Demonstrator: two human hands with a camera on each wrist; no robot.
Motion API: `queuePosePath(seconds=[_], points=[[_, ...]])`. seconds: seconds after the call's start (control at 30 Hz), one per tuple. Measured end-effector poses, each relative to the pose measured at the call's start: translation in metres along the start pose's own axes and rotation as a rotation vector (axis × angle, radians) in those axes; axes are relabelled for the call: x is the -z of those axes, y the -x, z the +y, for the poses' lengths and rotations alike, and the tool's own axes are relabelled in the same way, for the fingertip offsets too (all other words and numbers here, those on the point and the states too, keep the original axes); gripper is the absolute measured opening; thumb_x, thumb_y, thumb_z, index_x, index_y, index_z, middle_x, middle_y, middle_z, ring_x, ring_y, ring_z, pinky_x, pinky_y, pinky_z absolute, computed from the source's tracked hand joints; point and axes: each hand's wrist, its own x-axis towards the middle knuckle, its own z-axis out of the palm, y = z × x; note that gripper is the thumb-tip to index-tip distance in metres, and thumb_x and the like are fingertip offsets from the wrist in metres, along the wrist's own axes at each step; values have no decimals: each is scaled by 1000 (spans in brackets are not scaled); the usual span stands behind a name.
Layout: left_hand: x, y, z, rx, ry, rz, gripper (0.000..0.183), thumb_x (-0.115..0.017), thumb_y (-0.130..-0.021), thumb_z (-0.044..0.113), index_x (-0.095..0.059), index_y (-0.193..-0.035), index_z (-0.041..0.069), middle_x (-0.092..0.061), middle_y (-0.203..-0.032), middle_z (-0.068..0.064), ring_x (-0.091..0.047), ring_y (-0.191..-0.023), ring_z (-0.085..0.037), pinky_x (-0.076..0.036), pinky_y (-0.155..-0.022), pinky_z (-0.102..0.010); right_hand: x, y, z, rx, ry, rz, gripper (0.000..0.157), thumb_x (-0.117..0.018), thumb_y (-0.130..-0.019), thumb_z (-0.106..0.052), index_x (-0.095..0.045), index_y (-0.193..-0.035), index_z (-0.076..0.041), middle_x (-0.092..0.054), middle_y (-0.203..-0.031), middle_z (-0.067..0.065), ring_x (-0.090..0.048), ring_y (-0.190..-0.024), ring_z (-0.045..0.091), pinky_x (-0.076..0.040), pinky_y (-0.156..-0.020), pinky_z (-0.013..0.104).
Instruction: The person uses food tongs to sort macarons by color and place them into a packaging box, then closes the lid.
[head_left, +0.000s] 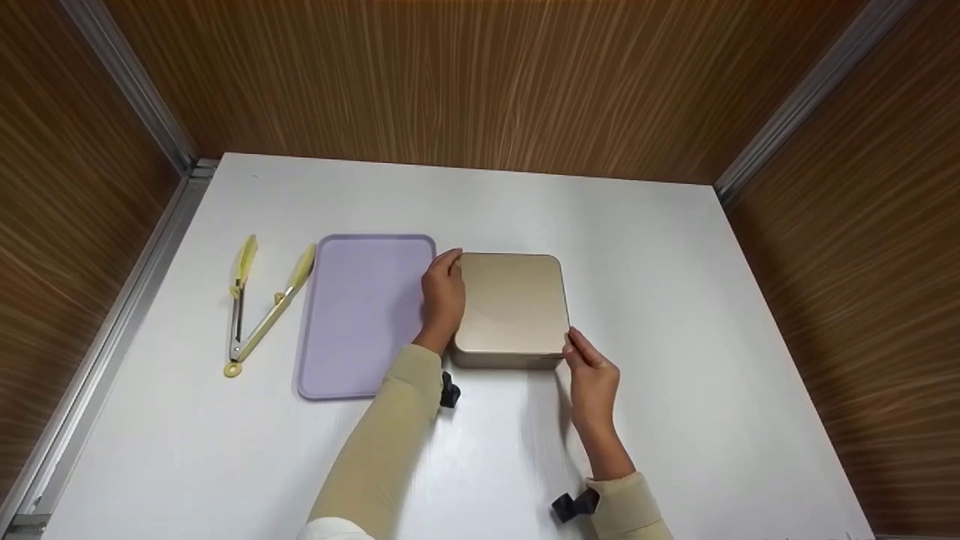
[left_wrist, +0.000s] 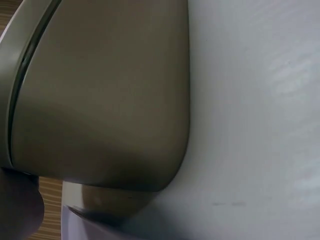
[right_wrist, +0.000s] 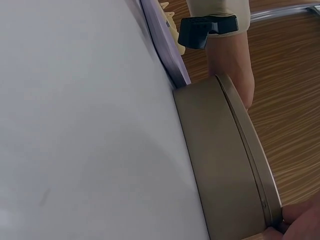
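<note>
A square gold tin box (head_left: 504,361) stands on the white table with its smooth lid (head_left: 511,304) on top. In the right wrist view a dark seam runs between the lid (right_wrist: 252,150) and the box wall (right_wrist: 220,165). My left hand (head_left: 444,296) holds the lid's left edge near the far corner, fingers bent at the rim. At the near right corner my right hand (head_left: 595,379) pinches the lid's edge between thumb and fingers. The left wrist view shows the box side (left_wrist: 105,95) close up, with a dark fingertip (left_wrist: 20,205) at the lid's rim.
Left of the box lies a shallow purple tray (head_left: 360,315), partly under my left forearm. Further left, yellow-tipped tongs (head_left: 259,330) lie spread apart on the white table (head_left: 675,300). Wood-grain panels (head_left: 450,82) rise behind and on both sides.
</note>
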Motion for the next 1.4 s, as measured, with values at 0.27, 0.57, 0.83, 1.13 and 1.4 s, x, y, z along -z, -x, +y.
queuePosePath(seconds=[0.27,0.57,0.83,1.13,1.4], points=[[-3,0,0,-27,-31,3,29,-52,-99,-8,-67,-124,-7,-68,-125,-21,-62,-123,-30,-49,-104,-36,5,-2,1,-28,-1,-11,35,-61,-97,2,-61,-132,8,-59,-138,21,-54,-134,28,-51,-92,14],[-2,-2,2,-3,-53,-17,31,-51,-99,-8,-66,-126,-6,-67,-127,-20,-61,-126,-30,-49,-105,-35,8,-4,1,-39,-4,-40,37,-63,-98,-3,-60,-134,6,-60,-139,19,-53,-135,25,-50,-94,14],[6,-1,-4,0,-51,-49,31,-50,-101,-7,-64,-128,-6,-65,-128,-20,-60,-125,-31,-50,-104,-37,10,-7,7,15,56,-81,36,-63,-98,-6,-62,-133,4,-62,-137,23,-66,-116,15,-53,-90,17],[16,10,0,5,-107,-135,42,-53,-104,13,-52,-145,4,-47,-150,-16,-46,-140,-29,-37,-116,-41,4,-45,-9,181,361,-292,61,-65,-99,-28,-44,-151,-3,-45,-153,14,-53,-133,29,-47,-107,38],[13,27,0,10,-237,-308,64,-50,-106,34,-26,-161,12,-16,-168,-15,-19,-154,-32,-24,-122,-49,-16,-103,-12,232,535,-502,95,-70,-94,-44,-15,-162,-7,-9,-170,11,-15,-156,29,-23,-123,46]])
